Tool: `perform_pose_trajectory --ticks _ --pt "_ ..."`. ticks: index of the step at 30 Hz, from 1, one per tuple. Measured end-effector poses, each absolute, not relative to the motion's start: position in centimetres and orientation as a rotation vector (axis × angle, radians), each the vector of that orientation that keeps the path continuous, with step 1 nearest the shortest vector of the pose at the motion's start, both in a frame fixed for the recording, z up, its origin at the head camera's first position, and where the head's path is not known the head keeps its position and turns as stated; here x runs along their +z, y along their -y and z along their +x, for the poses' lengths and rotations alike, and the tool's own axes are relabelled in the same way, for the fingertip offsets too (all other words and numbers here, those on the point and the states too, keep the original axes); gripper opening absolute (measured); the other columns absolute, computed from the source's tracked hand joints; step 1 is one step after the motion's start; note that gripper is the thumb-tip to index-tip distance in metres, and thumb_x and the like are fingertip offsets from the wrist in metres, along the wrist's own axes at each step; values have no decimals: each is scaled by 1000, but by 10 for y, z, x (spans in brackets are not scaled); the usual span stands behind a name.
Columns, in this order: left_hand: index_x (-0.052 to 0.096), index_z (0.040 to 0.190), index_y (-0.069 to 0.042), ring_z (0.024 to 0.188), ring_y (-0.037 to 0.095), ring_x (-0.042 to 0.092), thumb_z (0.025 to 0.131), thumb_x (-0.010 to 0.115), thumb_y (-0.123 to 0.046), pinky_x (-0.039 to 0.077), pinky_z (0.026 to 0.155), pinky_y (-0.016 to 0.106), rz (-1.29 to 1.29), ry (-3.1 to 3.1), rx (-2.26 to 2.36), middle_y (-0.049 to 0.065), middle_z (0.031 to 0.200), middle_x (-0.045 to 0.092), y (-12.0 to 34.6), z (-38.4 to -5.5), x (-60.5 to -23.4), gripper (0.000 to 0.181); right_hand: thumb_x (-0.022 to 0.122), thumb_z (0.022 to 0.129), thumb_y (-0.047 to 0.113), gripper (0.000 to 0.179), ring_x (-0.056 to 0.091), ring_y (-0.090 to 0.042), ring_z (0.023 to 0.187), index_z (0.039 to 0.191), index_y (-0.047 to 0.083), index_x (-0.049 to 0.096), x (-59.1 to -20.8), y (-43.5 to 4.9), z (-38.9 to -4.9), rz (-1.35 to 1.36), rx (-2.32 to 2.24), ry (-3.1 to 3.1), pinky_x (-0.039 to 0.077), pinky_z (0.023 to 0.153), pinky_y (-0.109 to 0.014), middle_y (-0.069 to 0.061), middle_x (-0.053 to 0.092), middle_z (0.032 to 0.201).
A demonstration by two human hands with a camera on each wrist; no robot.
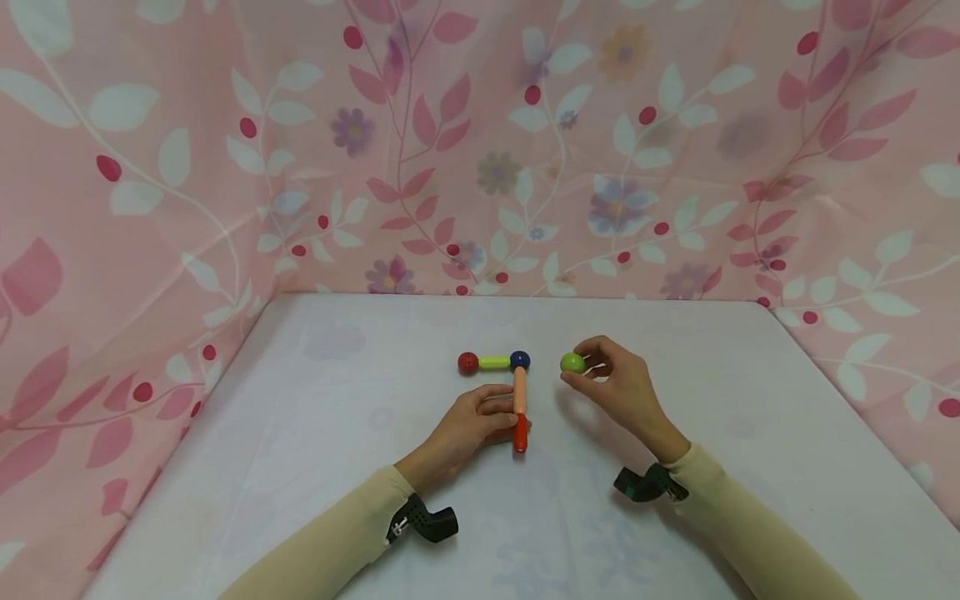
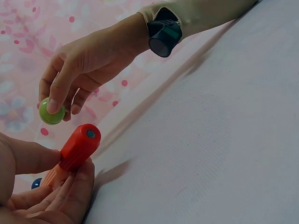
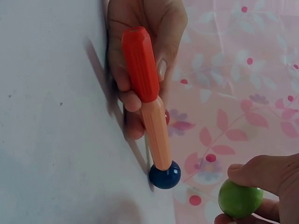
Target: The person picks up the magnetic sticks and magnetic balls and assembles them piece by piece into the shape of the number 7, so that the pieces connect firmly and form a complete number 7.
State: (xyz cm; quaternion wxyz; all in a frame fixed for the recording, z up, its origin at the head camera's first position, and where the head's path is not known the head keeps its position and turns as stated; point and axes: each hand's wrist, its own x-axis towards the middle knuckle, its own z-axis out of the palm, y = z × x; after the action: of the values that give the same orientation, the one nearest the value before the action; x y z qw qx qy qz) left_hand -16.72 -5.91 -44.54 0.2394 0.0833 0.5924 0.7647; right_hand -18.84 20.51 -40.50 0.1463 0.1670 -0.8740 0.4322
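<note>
My left hand [image 1: 468,429] pinches a red rod [image 1: 521,435] between thumb and fingers. End to end with it is a peach rod [image 1: 520,387], which meets a blue ball [image 1: 520,360]. From that ball a yellow-green rod [image 1: 494,363] runs left to a red ball [image 1: 468,363], so the pieces form a corner. A small grey disc [image 2: 90,134] shows in the red rod's free end. Thumb and fingertips of my right hand [image 1: 628,390] hold a green ball [image 1: 572,363], apart from the rods and right of the blue ball.
A white cloth covers the table [image 1: 337,467]. Behind it hangs a pink curtain [image 1: 480,167] with leaves and flowers, close to the table's back edge. Each wrist carries a small dark camera [image 1: 431,521].
</note>
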Motion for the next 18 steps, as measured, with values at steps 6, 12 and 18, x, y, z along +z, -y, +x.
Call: perform_pose_trajectory --ticks 6,12,18 --pt "51 148 -1 109 31 71 102 63 1 57 95 38 200 -1628 2112 20 132 65 59 -170 -447 48 90 83 10 35 68 -19 86 110 7 68 -406 -199 -184 547 1258 2502 62 80 -39 -3 71 102" --pt "50 148 1 110 32 71 102 63 1 56 96 39 212 -1625 2115 22 135 63 58 -170 -447 48 90 83 10 35 68 -18 85 109 8 67 -408 -193 -177 601 1294 2479 62 79 -39 0 72 102" --pt "49 149 1 111 31 70 102 62 2 56 97 39 214 -1630 2106 22 137 62 58 -170 -446 48 90 83 11 35 67 -16 85 109 9 67 -408 -189 -173 611 1311 2484 61 80 -37 1 70 102"
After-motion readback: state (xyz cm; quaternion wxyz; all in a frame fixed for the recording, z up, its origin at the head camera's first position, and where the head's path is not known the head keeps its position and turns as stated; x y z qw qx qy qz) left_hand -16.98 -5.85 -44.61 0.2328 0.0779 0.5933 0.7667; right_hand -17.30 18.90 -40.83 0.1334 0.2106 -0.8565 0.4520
